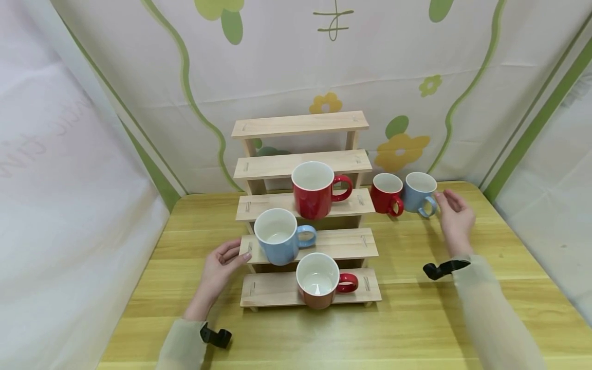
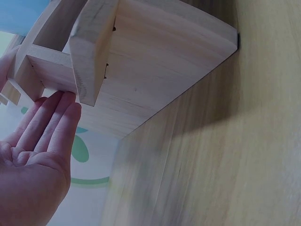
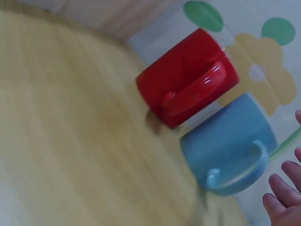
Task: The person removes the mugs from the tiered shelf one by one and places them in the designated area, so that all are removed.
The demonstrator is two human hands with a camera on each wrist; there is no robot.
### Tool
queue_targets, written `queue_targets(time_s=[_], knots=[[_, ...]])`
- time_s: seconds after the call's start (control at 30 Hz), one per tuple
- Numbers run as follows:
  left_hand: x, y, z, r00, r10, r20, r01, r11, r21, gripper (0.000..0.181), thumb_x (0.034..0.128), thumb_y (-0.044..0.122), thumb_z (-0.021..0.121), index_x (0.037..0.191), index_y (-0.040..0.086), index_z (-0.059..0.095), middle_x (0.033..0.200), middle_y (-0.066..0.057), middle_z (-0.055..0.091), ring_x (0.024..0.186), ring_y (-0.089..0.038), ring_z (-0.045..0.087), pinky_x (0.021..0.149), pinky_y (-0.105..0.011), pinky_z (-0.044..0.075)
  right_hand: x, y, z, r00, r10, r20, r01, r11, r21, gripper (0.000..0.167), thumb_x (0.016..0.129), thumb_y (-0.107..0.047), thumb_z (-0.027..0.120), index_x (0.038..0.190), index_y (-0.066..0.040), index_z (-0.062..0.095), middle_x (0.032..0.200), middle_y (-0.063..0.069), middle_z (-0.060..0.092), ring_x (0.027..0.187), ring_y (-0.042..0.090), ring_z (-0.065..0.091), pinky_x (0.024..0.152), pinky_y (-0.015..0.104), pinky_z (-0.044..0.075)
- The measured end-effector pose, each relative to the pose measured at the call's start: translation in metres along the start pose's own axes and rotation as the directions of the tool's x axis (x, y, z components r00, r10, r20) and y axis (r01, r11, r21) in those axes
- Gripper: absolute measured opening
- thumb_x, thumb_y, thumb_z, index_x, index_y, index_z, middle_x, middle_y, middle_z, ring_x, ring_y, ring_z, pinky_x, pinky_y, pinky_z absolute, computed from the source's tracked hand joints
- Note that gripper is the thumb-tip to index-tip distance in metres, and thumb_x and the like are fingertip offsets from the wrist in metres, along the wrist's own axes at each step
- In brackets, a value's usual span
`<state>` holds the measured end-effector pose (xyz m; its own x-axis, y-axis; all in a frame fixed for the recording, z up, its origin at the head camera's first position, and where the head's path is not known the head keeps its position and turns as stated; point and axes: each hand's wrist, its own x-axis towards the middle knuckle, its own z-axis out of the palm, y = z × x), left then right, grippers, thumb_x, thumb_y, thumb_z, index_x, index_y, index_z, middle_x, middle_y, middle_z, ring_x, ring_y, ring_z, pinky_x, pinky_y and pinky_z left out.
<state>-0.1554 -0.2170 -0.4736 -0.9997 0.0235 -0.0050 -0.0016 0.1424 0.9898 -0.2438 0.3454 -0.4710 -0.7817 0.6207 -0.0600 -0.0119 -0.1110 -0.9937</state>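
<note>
A stepped wooden display rack [image 1: 273, 290] stands mid-table. My left hand [image 1: 219, 264] grips the left end of its second-lowest board, thumb above and fingers [image 2: 49, 125] underneath. On that board sits a light blue mug [image 1: 284, 249]. One red mug [image 1: 314, 201] stands a step higher, another red mug [image 1: 314, 295] on the lowest board. Right of the rack, a smaller red mug [image 1: 381, 199] and a smaller blue mug [image 1: 413, 199] stand side by side on the table. Beside the blue mug's handle my right hand [image 1: 455, 221] holds nothing, its fingers loosely bent and apart from the mug in the right wrist view.
The two upper boards [image 1: 300, 124] of the rack rise behind the mugs. White cloth [image 1: 277, 72] with green and yellow flowers hangs along the table's back and sides. The wooden tabletop [image 1: 416, 308] extends in front and to both sides. Black wrist straps [image 1: 446, 268] are on both wrists.
</note>
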Motion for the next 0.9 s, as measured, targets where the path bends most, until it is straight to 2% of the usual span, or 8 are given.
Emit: queue_targets(time_s=[0.17, 0.37, 0.57, 0.73, 0.9], knots=[[0.000, 0.000, 0.001, 1.000, 0.000, -0.001, 0.000, 1.000, -0.008, 0.046, 0.0931, 0.012, 0.077, 0.134, -0.002, 0.061, 0.126, -0.021, 0.067, 0.108, -0.017, 0.068, 0.090, -0.027, 0.055, -0.004, -0.021, 0.002, 0.997, -0.082, 0.008, 0.081, 0.996, 0.028, 0.049, 0.089, -0.026, 0.083, 0.133, -0.013, 0.068, 0.132, 0.000, 0.067, 0.123, 0.009, 0.058, 0.099, 0.013, 0.043], [-0.001, 0.001, 0.001, 1.000, -0.012, 0.006, 0.012, 1.000, -0.021, 0.047, 0.0934, 0.011, 0.077, 0.136, -0.002, 0.060, 0.128, -0.022, 0.065, 0.108, -0.015, 0.068, 0.090, -0.026, 0.055, -0.014, -0.048, 0.009, 0.980, -0.187, 0.062, 0.188, 0.982, -0.002, 0.049, 0.087, -0.030, 0.084, 0.130, -0.012, 0.071, 0.127, -0.001, 0.069, 0.120, 0.009, 0.060, 0.098, 0.015, 0.045], [-0.001, 0.002, 0.001, 1.000, -0.018, 0.011, 0.018, 1.000, -0.021, 0.049, 0.0937, 0.012, 0.076, 0.137, -0.002, 0.058, 0.130, -0.023, 0.064, 0.109, -0.014, 0.068, 0.091, -0.026, 0.054, -0.030, -0.069, 0.021, 0.944, -0.293, 0.150, 0.290, 0.956, 0.040, 0.044, 0.086, -0.023, 0.084, 0.125, -0.006, 0.073, 0.115, -0.002, 0.074, 0.111, 0.009, 0.065, 0.094, 0.015, 0.047], [-0.001, 0.003, 0.001, 1.000, -0.015, 0.012, 0.015, 1.000, -0.019, 0.049, 0.0936, 0.012, 0.077, 0.137, -0.002, 0.059, 0.129, -0.023, 0.064, 0.109, -0.014, 0.068, 0.092, -0.027, 0.054, -0.047, -0.085, 0.032, 0.917, -0.331, 0.225, 0.329, 0.943, 0.046, 0.045, 0.088, -0.020, 0.083, 0.128, -0.004, 0.071, 0.122, -0.001, 0.072, 0.113, 0.008, 0.064, 0.095, 0.014, 0.047], [-0.001, 0.003, 0.001, 1.000, -0.015, 0.010, 0.015, 1.000, -0.020, 0.049, 0.0935, 0.012, 0.077, 0.137, -0.002, 0.059, 0.129, -0.023, 0.064, 0.108, -0.014, 0.068, 0.091, -0.027, 0.055, -0.064, -0.097, 0.042, 0.878, -0.380, 0.291, 0.382, 0.923, 0.051, 0.043, 0.089, -0.018, 0.083, 0.127, -0.004, 0.072, 0.127, 0.002, 0.070, 0.115, 0.010, 0.064, 0.094, 0.015, 0.048]])
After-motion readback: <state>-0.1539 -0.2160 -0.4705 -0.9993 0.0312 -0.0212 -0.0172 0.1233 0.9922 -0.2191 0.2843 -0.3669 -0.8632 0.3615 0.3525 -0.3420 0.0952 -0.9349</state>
